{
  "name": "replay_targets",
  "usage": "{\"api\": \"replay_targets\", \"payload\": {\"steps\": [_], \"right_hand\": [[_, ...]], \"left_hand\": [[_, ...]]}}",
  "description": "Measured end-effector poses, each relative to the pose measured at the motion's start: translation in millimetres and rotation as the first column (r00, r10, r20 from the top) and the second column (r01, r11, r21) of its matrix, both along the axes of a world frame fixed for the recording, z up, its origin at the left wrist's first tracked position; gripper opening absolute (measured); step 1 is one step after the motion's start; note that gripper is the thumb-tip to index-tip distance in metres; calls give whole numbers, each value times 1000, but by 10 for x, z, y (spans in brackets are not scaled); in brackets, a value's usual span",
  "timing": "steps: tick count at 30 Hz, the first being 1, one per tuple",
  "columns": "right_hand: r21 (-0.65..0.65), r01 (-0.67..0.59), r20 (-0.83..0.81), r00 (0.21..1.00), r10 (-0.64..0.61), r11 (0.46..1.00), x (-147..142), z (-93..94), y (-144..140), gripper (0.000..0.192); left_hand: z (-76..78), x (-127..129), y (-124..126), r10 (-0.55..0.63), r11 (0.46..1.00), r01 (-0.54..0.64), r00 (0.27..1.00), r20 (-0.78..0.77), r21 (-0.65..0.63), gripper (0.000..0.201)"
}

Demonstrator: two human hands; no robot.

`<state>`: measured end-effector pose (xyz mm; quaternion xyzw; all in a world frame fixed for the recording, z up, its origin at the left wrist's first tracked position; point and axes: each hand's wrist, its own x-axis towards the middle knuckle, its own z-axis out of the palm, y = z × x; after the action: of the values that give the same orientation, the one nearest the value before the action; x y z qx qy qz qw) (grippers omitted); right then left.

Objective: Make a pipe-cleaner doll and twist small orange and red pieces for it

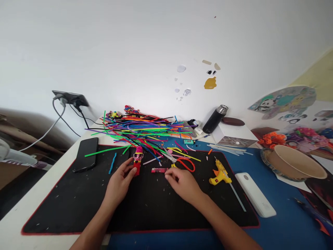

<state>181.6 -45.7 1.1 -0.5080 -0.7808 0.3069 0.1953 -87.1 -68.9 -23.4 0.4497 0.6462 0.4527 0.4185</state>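
My left hand [121, 177] grips a small doll [138, 160] between thumb and fingers. The doll stands upright, with a pink top, a yellow band, a pale face and a red lower body. My right hand [183, 183] has its fingers curled, with the fingertips closed at the right end of a pink-red lighter [159, 170]. The lighter lies level just over or on the black mat [145, 208]; which of the two I cannot tell. Behind my right hand are scissors [186, 164] with orange-red handles, partly on pipe cleaners.
Many coloured pipe cleaners [145, 126] are heaped at the back. A phone [86, 153] and a blue twisted piece [112, 163] lie left. On the right are a yellow glue gun [220, 174], a white power bank [255, 194], a black flask [215, 118] and a bowl [299, 161].
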Motion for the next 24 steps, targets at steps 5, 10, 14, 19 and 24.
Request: {"api": "replay_targets", "payload": {"steps": [5, 10, 14, 19, 24], "right_hand": [[50, -149, 289, 949, 128, 988, -14, -5, -210, 17], [84, -100, 414, 909, 57, 991, 29, -26, -141, 18], [103, -43, 441, 897, -7, 994, 91, -16, -129, 20], [107, 12, 431, 901, -57, 994, 130, 10, -139, 19], [94, -1, 461, 886, -42, 996, 114, 19, -130, 17]], "left_hand": [[-22, -2, -2, 0, 1000, -1, 1000, 11, 16, 82], [-52, -13, -6, -1, 1000, 1, 1000, 6, 19, 82], [-76, -31, -3, -9, 1000, 9, 1000, -9, 7, 86], [-44, -30, 5, -16, 1000, 16, 1000, -4, 8, 87], [-22, -26, -1, -12, 1000, 12, 1000, -19, 1, 86]]}}
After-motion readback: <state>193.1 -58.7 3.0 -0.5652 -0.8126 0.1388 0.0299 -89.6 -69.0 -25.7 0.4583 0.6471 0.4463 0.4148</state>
